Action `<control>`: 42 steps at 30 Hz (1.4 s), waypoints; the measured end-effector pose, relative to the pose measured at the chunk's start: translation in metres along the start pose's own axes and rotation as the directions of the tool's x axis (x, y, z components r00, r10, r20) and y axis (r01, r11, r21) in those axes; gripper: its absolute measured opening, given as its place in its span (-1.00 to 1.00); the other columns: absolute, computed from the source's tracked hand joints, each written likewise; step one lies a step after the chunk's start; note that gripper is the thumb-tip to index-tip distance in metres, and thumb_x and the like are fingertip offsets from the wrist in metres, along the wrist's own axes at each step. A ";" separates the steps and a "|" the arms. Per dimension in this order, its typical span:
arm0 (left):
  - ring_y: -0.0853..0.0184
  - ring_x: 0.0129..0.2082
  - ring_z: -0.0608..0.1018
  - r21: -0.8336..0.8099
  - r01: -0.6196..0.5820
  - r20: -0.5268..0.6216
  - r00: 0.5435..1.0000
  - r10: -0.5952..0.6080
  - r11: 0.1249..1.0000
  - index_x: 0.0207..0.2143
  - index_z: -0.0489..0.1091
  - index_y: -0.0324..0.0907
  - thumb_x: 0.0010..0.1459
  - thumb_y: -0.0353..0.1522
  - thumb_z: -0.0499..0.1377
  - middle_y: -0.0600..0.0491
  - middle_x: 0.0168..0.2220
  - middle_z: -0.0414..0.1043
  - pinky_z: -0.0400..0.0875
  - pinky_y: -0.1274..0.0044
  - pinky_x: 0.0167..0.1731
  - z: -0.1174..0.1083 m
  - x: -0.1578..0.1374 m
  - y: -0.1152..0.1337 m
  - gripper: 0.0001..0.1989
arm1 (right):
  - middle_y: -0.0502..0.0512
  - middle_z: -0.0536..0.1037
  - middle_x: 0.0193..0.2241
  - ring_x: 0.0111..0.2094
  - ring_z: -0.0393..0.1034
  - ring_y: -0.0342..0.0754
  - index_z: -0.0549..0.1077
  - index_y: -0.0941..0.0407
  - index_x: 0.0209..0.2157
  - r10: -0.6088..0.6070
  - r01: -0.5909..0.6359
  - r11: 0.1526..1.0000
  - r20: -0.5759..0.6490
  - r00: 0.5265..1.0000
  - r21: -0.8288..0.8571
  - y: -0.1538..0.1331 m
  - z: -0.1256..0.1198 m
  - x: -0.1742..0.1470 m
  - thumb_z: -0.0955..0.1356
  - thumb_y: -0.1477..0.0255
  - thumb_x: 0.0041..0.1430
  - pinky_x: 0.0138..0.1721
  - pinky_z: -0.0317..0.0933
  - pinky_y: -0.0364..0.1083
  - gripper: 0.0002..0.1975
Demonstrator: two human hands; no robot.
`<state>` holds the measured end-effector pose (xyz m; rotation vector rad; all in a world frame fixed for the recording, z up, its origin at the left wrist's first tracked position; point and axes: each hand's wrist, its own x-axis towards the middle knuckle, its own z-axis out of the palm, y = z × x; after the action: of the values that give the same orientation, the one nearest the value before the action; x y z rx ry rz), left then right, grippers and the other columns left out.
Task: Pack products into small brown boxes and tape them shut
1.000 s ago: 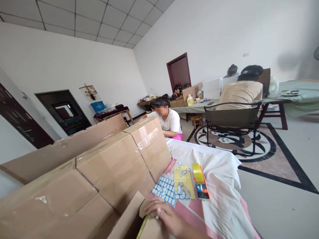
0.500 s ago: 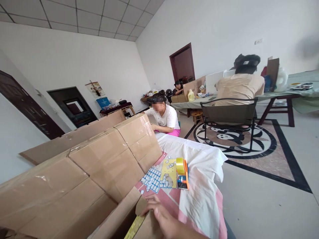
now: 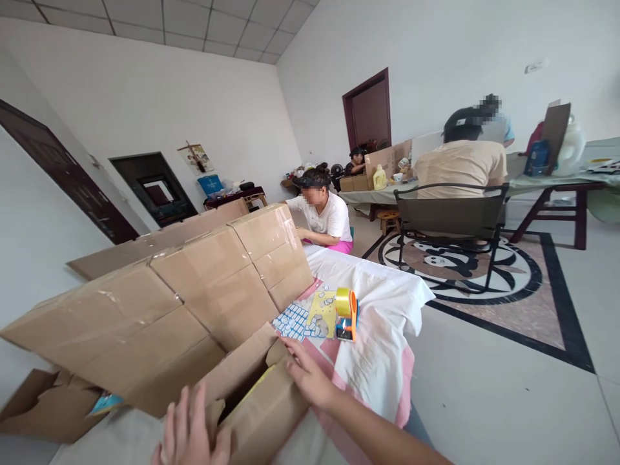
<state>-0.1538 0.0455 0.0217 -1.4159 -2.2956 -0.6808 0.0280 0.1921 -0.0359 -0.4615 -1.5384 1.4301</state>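
A narrow cardboard box (image 3: 271, 413) stands in front of me with its top open and a strip of yellow showing inside. At its near left end lies my left hand (image 3: 191, 429), fingers spread and stretched out against the end of the box. Around the far right corner my right hand (image 3: 310, 378) grips the box, its thumb on the side wall and its fingers at the end flap. Beyond the right hand, an orange tape dispenser (image 3: 354, 316) with a roll of yellow tape (image 3: 343, 301) rests beside a printed sheet (image 3: 322, 316) strewn with small white pieces.
A row of taped cardboard boxes (image 3: 208, 271) stands on the cloth-covered table (image 3: 375, 284), left of the open box. Another open carton (image 3: 53, 407) is at lower left. A person in a white shirt (image 3: 329, 216) sits across; others work at a far table (image 3: 523, 187).
My left hand has come into view and onto the near end of the box. My right hand stays at the far end, its fingers more stretched. The view has shifted slightly.
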 end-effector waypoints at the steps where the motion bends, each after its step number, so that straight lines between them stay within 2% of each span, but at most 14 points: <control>1: -0.15 0.37 0.18 0.032 -0.010 0.056 0.998 0.008 0.999 0.43 -0.13 -0.08 0.29 -0.32 -0.09 -0.21 0.38 0.12 0.04 -0.21 0.21 -0.002 0.002 0.002 -0.33 | 0.16 0.23 0.36 0.37 0.08 0.10 0.28 -0.04 0.32 -0.001 0.001 1.000 0.000 1.000 -0.001 -0.001 0.000 -0.001 0.28 0.22 0.38 0.40 -0.12 0.16 -0.48; 3: -0.05 0.29 0.31 0.073 -0.016 0.129 0.992 0.007 0.997 0.40 -0.03 -0.13 0.31 -0.35 -0.13 -0.20 0.30 0.27 -0.03 -0.19 0.25 -0.007 0.006 0.008 -0.39 | 0.14 0.26 0.34 0.37 0.08 0.08 0.30 -0.05 0.31 -0.010 0.010 1.000 -0.002 1.000 -0.004 -0.004 0.000 -0.003 0.28 0.21 0.38 0.41 -0.14 0.15 -0.50; 4: -0.04 0.28 0.32 0.094 -0.023 0.136 0.991 0.011 0.995 0.39 0.01 -0.15 0.30 -0.35 -0.10 -0.21 0.30 0.26 -0.05 -0.16 0.27 -0.010 0.007 0.010 -0.39 | 0.13 0.27 0.34 0.38 0.07 0.07 0.31 -0.06 0.30 -0.012 0.012 1.000 -0.004 1.000 -0.003 -0.006 0.000 -0.004 0.28 0.21 0.38 0.41 -0.15 0.15 -0.50; 8: -0.02 0.41 0.09 0.191 -0.109 0.093 0.991 0.093 0.975 0.38 0.09 -0.14 0.24 -0.37 -0.02 -0.19 0.39 0.11 -0.16 -0.14 0.31 -0.021 0.016 0.019 -0.36 | 0.10 0.30 0.32 0.37 0.09 0.07 0.34 -0.07 0.27 -0.013 0.013 1.000 -0.007 1.000 0.014 -0.010 -0.002 -0.007 0.28 0.18 0.37 0.40 -0.13 0.16 -0.52; 11: 0.03 0.29 0.30 0.225 -0.127 0.066 0.991 0.114 0.966 0.38 0.08 -0.20 0.24 -0.41 -0.03 -0.20 0.26 0.31 -0.16 -0.10 0.32 -0.022 0.019 0.024 -0.36 | 0.10 0.31 0.32 0.36 0.12 0.07 0.35 -0.06 0.25 -0.020 0.020 0.999 -0.012 1.000 0.045 -0.009 -0.002 -0.007 0.30 0.20 0.35 0.39 -0.08 0.16 -0.52; 12: 0.06 0.22 0.38 0.219 -0.149 0.069 0.988 0.137 0.964 0.36 0.13 -0.20 0.24 -0.41 -0.02 -0.18 0.19 0.38 -0.12 -0.06 0.33 -0.020 0.018 0.026 -0.38 | 0.10 0.32 0.31 0.35 0.15 0.07 0.34 -0.06 0.25 -0.016 0.017 0.997 -0.014 1.000 0.069 -0.008 -0.002 -0.006 0.30 0.20 0.34 0.37 -0.05 0.15 -0.52; 14: 0.14 0.07 0.50 0.166 -0.193 0.110 0.978 0.177 0.967 0.26 0.31 -0.16 0.28 -0.38 -0.04 -0.12 0.11 0.46 0.13 0.10 0.28 -0.016 0.010 0.030 -0.49 | 0.11 0.35 0.28 0.29 0.23 0.07 0.34 -0.05 0.24 0.004 -0.001 0.993 -0.024 1.000 0.120 -0.005 0.000 -0.004 0.32 0.22 0.31 0.33 0.05 0.13 -0.52; 16: 0.22 -0.05 0.57 0.081 -0.173 0.179 0.971 0.156 0.982 0.14 0.45 -0.12 0.36 -0.34 -0.10 -0.06 0.10 0.49 0.40 0.33 0.05 -0.011 -0.002 0.034 -0.55 | 0.13 0.40 0.22 0.22 0.31 0.08 0.37 -0.04 0.19 0.013 -0.003 0.989 -0.066 0.998 0.146 -0.001 0.003 -0.003 0.36 0.23 0.25 0.27 0.14 0.12 -0.53; 18: 0.24 -0.09 0.59 0.041 -0.115 0.217 0.971 0.104 0.993 0.10 0.49 -0.15 0.40 -0.26 -0.13 -0.06 0.13 0.47 0.47 0.44 -0.17 -0.008 -0.013 0.037 -0.53 | 0.14 0.45 0.15 0.15 0.37 0.08 0.42 -0.01 0.09 0.002 0.016 0.990 -0.132 0.991 0.139 0.002 0.005 -0.003 0.40 0.23 0.19 0.21 0.20 0.10 -0.56; 19: 0.21 -0.07 0.59 0.044 -0.103 0.218 0.972 0.091 0.994 0.12 0.47 -0.17 0.41 -0.22 -0.13 -0.08 0.15 0.46 0.48 0.44 -0.19 -0.008 -0.017 0.039 -0.52 | 0.15 0.47 0.12 0.12 0.39 0.08 0.43 0.01 0.05 0.001 0.021 0.991 -0.160 0.987 0.133 0.002 0.006 -0.003 0.41 0.23 0.17 0.18 0.23 0.09 -0.58; 24: 0.06 0.06 0.52 0.125 -0.199 0.230 0.959 0.167 0.972 0.22 0.38 -0.24 0.38 -0.11 -0.05 -0.17 0.16 0.41 0.46 0.28 0.01 -0.009 -0.023 0.041 -0.46 | 0.15 0.53 -0.01 0.03 0.43 0.07 0.44 0.07 -0.04 0.039 -0.033 0.999 -0.234 0.971 0.027 -0.002 0.004 -0.005 0.43 0.21 0.13 0.12 0.24 0.09 -0.61; 29: 0.05 0.12 0.47 0.144 -0.264 0.223 0.948 0.228 0.954 0.30 0.29 -0.01 0.35 -0.07 0.02 -0.16 0.19 0.32 0.42 0.24 0.07 -0.010 -0.026 0.039 -0.46 | 0.12 0.55 -0.06 -0.06 0.46 0.02 0.44 0.07 -0.10 0.044 -0.036 0.998 -0.175 0.984 0.052 -0.007 0.001 -0.005 0.42 0.19 0.12 0.02 0.30 0.01 -0.64; 37: 0.06 0.09 0.47 0.148 -0.205 0.247 0.955 0.164 0.968 0.23 0.37 0.09 0.35 -0.06 0.01 -0.09 0.18 0.32 0.44 0.25 0.02 -0.009 -0.023 0.040 -0.52 | 0.09 0.44 -0.08 -0.06 0.38 -0.01 0.35 0.05 -0.07 0.073 -0.076 0.997 -0.109 0.991 -0.022 -0.012 0.004 -0.002 0.29 0.23 0.27 0.04 0.25 -0.01 -0.73; 42: 0.06 0.09 0.48 0.138 -0.194 0.250 0.956 0.155 0.971 0.20 0.41 0.04 0.37 -0.08 -0.02 -0.09 0.16 0.37 0.41 0.23 0.04 -0.008 -0.019 0.046 -0.53 | 0.07 0.41 -0.13 -0.05 0.34 0.00 0.30 0.04 -0.09 0.043 -0.050 0.996 -0.095 0.995 -0.073 -0.010 0.003 0.003 0.25 0.30 0.27 0.05 0.23 -0.01 -0.80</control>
<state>-0.1042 0.0445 0.0283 -1.6741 -2.3002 -0.2775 0.0272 0.1905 -0.0257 -0.6057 -1.5189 1.3699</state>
